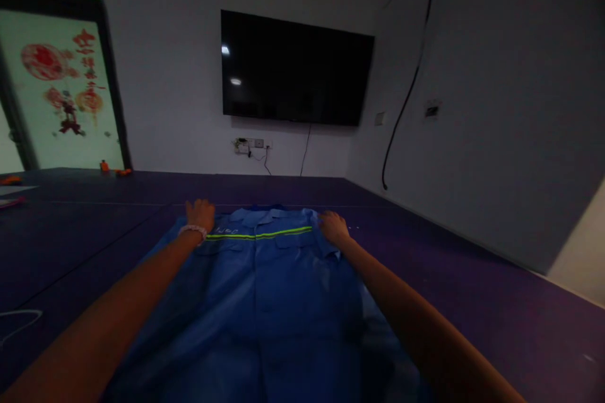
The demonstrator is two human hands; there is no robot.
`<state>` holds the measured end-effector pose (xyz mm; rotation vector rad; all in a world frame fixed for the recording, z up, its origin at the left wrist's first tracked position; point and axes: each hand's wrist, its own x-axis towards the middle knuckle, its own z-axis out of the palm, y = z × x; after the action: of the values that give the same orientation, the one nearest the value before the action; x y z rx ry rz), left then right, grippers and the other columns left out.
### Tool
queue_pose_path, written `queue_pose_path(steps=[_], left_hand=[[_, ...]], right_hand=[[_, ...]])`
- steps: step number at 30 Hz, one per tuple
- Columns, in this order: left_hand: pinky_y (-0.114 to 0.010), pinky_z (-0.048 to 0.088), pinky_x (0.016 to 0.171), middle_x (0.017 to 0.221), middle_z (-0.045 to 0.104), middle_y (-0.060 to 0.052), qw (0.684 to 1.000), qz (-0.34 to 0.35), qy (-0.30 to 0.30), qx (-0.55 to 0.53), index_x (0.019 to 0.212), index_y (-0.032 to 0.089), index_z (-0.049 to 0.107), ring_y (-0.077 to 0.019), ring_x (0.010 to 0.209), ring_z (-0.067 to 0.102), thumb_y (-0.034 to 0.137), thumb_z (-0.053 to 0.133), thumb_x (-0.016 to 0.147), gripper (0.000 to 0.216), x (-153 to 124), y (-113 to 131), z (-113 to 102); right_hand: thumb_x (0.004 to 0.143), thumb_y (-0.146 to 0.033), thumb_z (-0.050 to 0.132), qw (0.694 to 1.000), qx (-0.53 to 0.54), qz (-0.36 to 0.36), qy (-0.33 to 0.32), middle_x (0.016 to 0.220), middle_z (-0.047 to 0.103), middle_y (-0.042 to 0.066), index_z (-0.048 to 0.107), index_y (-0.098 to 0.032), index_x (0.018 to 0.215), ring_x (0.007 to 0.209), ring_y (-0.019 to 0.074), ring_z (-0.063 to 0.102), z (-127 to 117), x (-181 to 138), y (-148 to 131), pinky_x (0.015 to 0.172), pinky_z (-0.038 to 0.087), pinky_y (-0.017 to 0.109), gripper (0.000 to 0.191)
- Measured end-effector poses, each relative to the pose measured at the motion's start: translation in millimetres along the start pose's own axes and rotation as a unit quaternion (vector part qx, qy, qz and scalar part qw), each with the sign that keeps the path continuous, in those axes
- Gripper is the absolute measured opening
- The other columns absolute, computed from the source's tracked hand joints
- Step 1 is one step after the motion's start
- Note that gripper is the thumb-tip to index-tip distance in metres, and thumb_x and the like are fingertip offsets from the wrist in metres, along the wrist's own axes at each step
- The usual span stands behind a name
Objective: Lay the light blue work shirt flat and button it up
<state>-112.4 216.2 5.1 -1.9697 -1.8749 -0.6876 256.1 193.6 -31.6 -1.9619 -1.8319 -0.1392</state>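
Note:
A blue work jacket lies front side up on the dark purple surface, its collar at the far end. Across its chest run bright yellow-green stripes, with pocket flaps beneath and pale lettering on the left side. My left hand, with a beaded bracelet on the wrist, is closed at the jacket's left shoulder. At the opposite shoulder my right hand has its fingers curled over the cloth. Both arms reach forward over the garment. The fingertips are partly hidden, and the lower part of the jacket is dark and blurred.
A wall-mounted television faces me above wall sockets. A black cable hangs down the right wall. Small orange objects stand near the decorated glass door. A white cord lies at left.

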Motion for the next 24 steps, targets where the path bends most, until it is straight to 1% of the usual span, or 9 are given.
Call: queue_pose_path(steps=[3, 5, 8, 10, 13, 15, 17, 21, 24], left_hand=[[-0.049, 0.029, 0.095, 0.108, 0.056, -0.017, 0.998, 0.038, -0.027, -0.041, 0.096, 0.007, 0.062, -0.0303, 0.111, 0.042, 0.008, 0.042, 0.079, 0.026, -10, 27, -15], [-0.041, 0.038, 0.087, 0.097, 0.060, -0.015, 0.995, 0.041, -0.060, -0.075, 0.091, 0.006, 0.063, -0.0264, 0.098, 0.052, 0.013, 0.044, 0.080, 0.023, -15, 50, -20], [-0.027, 0.041, 0.076, 0.080, 0.064, -0.010, 0.986, 0.039, -0.100, -0.130, 0.078, 0.009, 0.066, -0.0185, 0.082, 0.058, 0.016, 0.048, 0.080, 0.019, -32, 83, -16], [-0.024, 0.041, 0.070, 0.077, 0.064, -0.010, 0.981, 0.026, -0.108, -0.160, 0.074, 0.010, 0.065, -0.0176, 0.077, 0.058, 0.020, 0.052, 0.080, 0.018, -53, 96, -7], [-0.024, 0.040, 0.066, 0.079, 0.064, -0.011, 0.977, -0.011, -0.100, -0.189, 0.080, 0.009, 0.065, -0.0184, 0.077, 0.059, 0.020, 0.051, 0.081, 0.018, -94, 95, 9], [-0.024, 0.040, 0.065, 0.080, 0.064, -0.011, 0.973, -0.037, -0.094, -0.205, 0.083, 0.009, 0.064, -0.0181, 0.075, 0.059, 0.022, 0.047, 0.083, 0.022, -116, 84, 18], [-0.024, 0.039, 0.065, 0.081, 0.064, -0.011, 0.970, -0.063, -0.092, -0.215, 0.084, 0.010, 0.063, -0.0182, 0.075, 0.060, 0.022, 0.045, 0.084, 0.022, -126, 72, 26], [-0.025, 0.039, 0.065, 0.079, 0.065, -0.012, 0.965, -0.093, -0.110, -0.220, 0.081, 0.011, 0.064, -0.0210, 0.078, 0.061, 0.024, 0.051, 0.081, 0.019, -111, 62, 36], [-0.027, 0.040, 0.065, 0.081, 0.064, -0.017, 0.961, -0.111, -0.119, -0.223, 0.077, 0.009, 0.065, -0.0259, 0.081, 0.061, 0.024, 0.052, 0.078, 0.020, -89, 70, 44]], right_hand=[[0.082, -0.015, 0.046, 0.993, 0.105, -0.051, -0.028, 0.114, 0.058, 0.011, 0.064, -0.015, 0.104, 0.112, 0.0213, 0.049, -7, -13, -20, 0.094, 0.034, 0.028, 0.029], [0.082, -0.015, 0.045, 0.987, 0.141, -0.060, -0.042, 0.105, 0.063, 0.009, 0.066, -0.013, 0.097, 0.104, 0.0192, 0.054, -7, -19, -43, 0.089, 0.038, 0.023, 0.027], [0.081, -0.013, 0.043, 0.974, 0.204, -0.068, -0.070, 0.092, 0.067, 0.005, 0.067, -0.014, 0.096, 0.087, 0.0140, 0.061, 4, -28, -86, 0.077, 0.044, 0.018, 0.028], [0.080, -0.010, 0.041, 0.964, 0.242, -0.063, -0.091, 0.085, 0.068, 0.003, 0.065, -0.015, 0.100, 0.074, 0.0111, 0.063, 18, -35, -114, 0.065, 0.047, 0.016, 0.031], [0.077, -0.005, 0.040, 0.956, 0.273, -0.036, -0.105, 0.083, 0.069, 0.003, 0.064, -0.014, 0.102, 0.067, 0.0098, 0.063, 43, -47, -140, 0.058, 0.047, 0.015, 0.035], [0.076, -0.004, 0.041, 0.955, 0.277, -0.014, -0.107, 0.083, 0.069, 0.005, 0.064, -0.012, 0.101, 0.068, 0.0106, 0.064, 57, -53, -146, 0.057, 0.048, 0.016, 0.035], [0.078, -0.006, 0.041, 0.957, 0.271, 0.008, -0.104, 0.082, 0.069, 0.007, 0.066, -0.010, 0.094, 0.070, 0.0121, 0.065, 68, -57, -145, 0.059, 0.048, 0.017, 0.030], [0.081, -0.012, 0.040, 0.964, 0.247, 0.033, -0.098, 0.074, 0.068, 0.009, 0.068, -0.011, 0.078, 0.074, 0.0150, 0.065, 76, -51, -138, 0.065, 0.048, 0.019, 0.028], [0.083, -0.019, 0.042, 0.972, 0.215, 0.056, -0.080, 0.075, 0.068, 0.013, 0.068, -0.010, 0.080, 0.077, 0.0192, 0.065, 76, -41, -141, 0.068, 0.049, 0.024, 0.028]])
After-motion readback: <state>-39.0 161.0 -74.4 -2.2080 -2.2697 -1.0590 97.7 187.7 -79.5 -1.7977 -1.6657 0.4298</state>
